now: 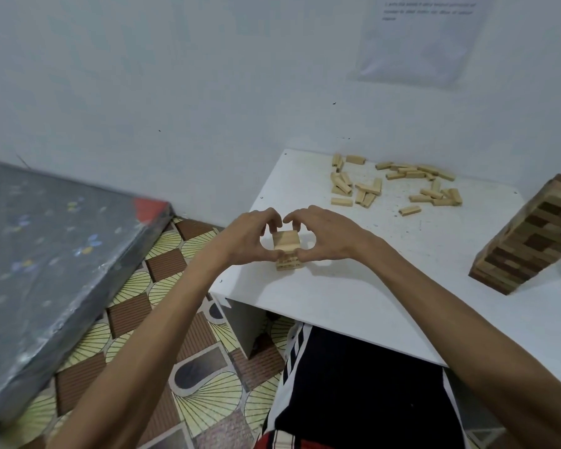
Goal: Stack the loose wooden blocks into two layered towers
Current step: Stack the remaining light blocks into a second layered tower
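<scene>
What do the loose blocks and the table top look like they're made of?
Loose blocks: seemingly bare wood, pale tan and matte with no sheen. Table: likely white laminated board, judging by its smooth flat top and thin edge; its core is hidden.

Both hands on small tower (287,252) of light wooden blocks, near left edge of white surface (337,296). Left hand (251,238) and right hand (326,236) curl round it from either side, thumbs on near face, fingertips arched over the far side, almost meeting. Tower a few layers high, top layer visible between hands. Loose blocks (399,183) scattered at back of surface, near the wall (175,92), well apart from hands. Tall tower (531,234) of mixed dark and light blocks at right edge. Plastic-wrapped mattress (46,254) left, patterned floor (175,351) below. Sheet of paper (418,40) on wall, text unreadable.
</scene>
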Motion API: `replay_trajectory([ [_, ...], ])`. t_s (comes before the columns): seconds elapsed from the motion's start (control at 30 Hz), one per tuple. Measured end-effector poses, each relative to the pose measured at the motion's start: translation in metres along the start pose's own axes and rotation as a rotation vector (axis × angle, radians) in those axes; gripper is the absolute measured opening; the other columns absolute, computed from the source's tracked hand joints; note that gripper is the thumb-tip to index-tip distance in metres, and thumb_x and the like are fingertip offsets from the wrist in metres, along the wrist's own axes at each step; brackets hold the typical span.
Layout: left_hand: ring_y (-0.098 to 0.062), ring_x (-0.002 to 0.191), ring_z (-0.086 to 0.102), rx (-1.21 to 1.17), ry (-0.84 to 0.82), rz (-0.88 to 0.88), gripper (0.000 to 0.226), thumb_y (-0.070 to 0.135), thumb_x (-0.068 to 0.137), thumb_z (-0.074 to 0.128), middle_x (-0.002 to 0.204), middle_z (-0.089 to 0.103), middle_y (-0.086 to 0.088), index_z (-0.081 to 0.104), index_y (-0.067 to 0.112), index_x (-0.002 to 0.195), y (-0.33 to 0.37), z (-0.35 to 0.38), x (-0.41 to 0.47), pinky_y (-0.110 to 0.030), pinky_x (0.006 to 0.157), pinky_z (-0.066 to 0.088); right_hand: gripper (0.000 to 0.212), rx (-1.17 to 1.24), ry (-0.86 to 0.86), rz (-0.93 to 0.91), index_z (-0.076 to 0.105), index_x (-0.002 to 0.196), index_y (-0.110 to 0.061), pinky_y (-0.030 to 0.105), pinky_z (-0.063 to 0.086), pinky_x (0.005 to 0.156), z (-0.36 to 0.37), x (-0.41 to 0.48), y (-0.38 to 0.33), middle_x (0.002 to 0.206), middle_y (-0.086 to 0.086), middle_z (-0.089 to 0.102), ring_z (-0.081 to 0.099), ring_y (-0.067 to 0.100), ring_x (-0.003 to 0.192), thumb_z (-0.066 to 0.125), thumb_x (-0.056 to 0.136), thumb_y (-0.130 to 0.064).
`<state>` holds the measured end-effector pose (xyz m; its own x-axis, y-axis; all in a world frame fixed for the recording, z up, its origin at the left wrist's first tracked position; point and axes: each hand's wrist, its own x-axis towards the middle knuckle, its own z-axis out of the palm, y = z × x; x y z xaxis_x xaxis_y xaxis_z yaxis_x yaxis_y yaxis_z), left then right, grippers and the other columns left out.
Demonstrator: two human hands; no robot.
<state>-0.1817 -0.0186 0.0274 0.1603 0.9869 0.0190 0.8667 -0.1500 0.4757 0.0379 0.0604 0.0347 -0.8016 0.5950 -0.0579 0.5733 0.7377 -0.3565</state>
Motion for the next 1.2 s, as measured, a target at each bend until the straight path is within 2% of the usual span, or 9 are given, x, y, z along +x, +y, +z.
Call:
replay_trajectory([
  [0.13,-0.005,0.089,0.048,0.011,-0.001,0.004,0.056,0.044,0.075,0.084,0.107,0.059,0.016,0.053,0.026,0.119,0.000,0.005,0.002,-0.028,0.076,0.039,0.072,0.004,-0.011,0.007,0.043,0.142,-0.037,0.040,0.050,0.090,0.001,-0.001,0.003,0.120,-0.020,0.053,0.048,0.008,0.113,0.066,0.077,-0.057],
  [0.43,-0.007,0.093,0.044,0.066,-0.010,-0.004,0.060,0.048,0.074,0.082,0.111,0.059,0.020,0.050,0.030,0.121,-0.001,0.008,0.001,-0.031,0.078,0.041,0.066,-0.001,-0.009,-0.002,0.045,0.145,-0.032,0.033,0.045,0.086,0.010,-0.001,0.006,0.122,-0.017,0.054,0.046,0.008,0.115,0.071,0.085,-0.044],
  [0.63,-0.006,0.093,0.044,0.083,-0.003,-0.004,0.059,0.051,0.073,0.081,0.109,0.058,0.021,0.050,0.030,0.119,-0.001,0.011,0.001,-0.030,0.075,0.039,0.066,-0.002,-0.015,0.005,0.045,0.145,-0.031,0.035,0.047,0.089,0.012,-0.001,0.005,0.123,-0.015,0.055,0.047,0.009,0.116,0.070,0.085,-0.044],
  [1.03,-0.004,0.090,0.045,0.076,-0.008,-0.022,0.059,0.052,0.073,0.080,0.109,0.058,0.022,0.049,0.033,0.119,-0.005,0.015,0.000,-0.035,0.077,0.045,0.065,-0.018,-0.020,-0.021,0.045,0.145,-0.031,0.040,0.049,0.093,0.014,0.000,0.007,0.124,-0.013,0.055,0.047,0.012,0.119,0.068,0.085,-0.045],
  [1.2,-0.008,0.092,0.046,0.053,-0.013,-0.023,0.060,0.048,0.076,0.081,0.110,0.057,0.019,0.051,0.028,0.123,-0.004,0.015,-0.001,-0.033,0.079,0.044,0.064,-0.015,-0.026,-0.027,0.046,0.145,-0.029,0.041,0.050,0.091,0.014,0.000,0.006,0.124,-0.011,0.055,0.049,0.013,0.117,0.068,0.086,-0.045],
])
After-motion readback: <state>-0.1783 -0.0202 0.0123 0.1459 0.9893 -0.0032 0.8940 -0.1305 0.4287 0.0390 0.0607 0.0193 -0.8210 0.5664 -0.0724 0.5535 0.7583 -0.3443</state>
